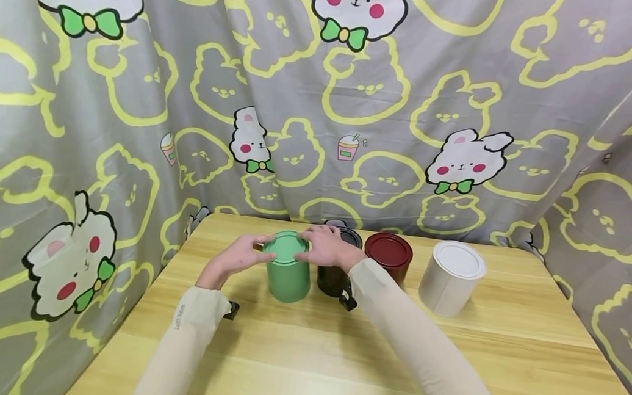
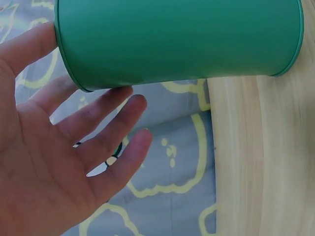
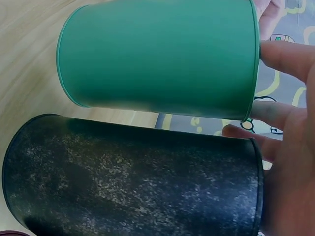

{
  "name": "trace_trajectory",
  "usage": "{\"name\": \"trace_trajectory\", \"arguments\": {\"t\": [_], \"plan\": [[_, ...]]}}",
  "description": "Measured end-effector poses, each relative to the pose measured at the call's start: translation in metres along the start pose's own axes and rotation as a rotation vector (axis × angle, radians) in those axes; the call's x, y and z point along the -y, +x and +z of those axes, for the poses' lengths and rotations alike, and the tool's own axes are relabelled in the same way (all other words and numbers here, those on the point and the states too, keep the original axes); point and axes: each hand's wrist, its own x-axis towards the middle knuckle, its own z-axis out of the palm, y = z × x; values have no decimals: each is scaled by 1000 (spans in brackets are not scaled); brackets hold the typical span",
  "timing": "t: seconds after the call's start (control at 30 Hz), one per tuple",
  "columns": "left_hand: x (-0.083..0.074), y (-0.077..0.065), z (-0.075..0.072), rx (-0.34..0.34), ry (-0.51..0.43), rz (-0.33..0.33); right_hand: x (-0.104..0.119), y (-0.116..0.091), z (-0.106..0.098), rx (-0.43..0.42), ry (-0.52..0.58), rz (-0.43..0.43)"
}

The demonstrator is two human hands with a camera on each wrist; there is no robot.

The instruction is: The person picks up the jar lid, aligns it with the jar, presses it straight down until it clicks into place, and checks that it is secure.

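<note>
A green lidded canister [image 1: 288, 278] stands upright on the wooden table, and both hands are at its top. From the left, my left hand [image 1: 237, 253] touches the rim with thumb and forefinger; in the left wrist view its other fingers [image 2: 110, 150] are spread apart. My right hand [image 1: 326, 247] reaches the rim from the right, its thumb [image 3: 285, 56] against the edge. Close beside, partly behind the right hand, is a speckled black canister [image 3: 133, 177]. Some right-hand fingers pass near its top; whether they touch it I cannot tell.
Right of the black canister stand a dark red canister [image 1: 388, 257], partly covered by the right forearm, and a white canister [image 1: 450, 286]. The wooden table [image 1: 293, 367] ends at a patterned grey curtain [image 1: 376, 195], which hangs behind and on both sides.
</note>
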Motion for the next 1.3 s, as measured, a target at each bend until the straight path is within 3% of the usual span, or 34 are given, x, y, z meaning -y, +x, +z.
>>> {"name": "trace_trajectory", "arguments": {"t": [0.53,0.87,1.07,1.3], "plan": [[-2,-5,4,23,-45,11,3,-11,-4,37,-2,-14],[-1,4,1,54,-44,4,1,-10,-6,22,-9,17],[-19,-9,-3,84,-68,29,5,-10,-3,31,-30,33],[12,-4,1,24,-39,76,10,-11,-5,31,-63,26]]}}
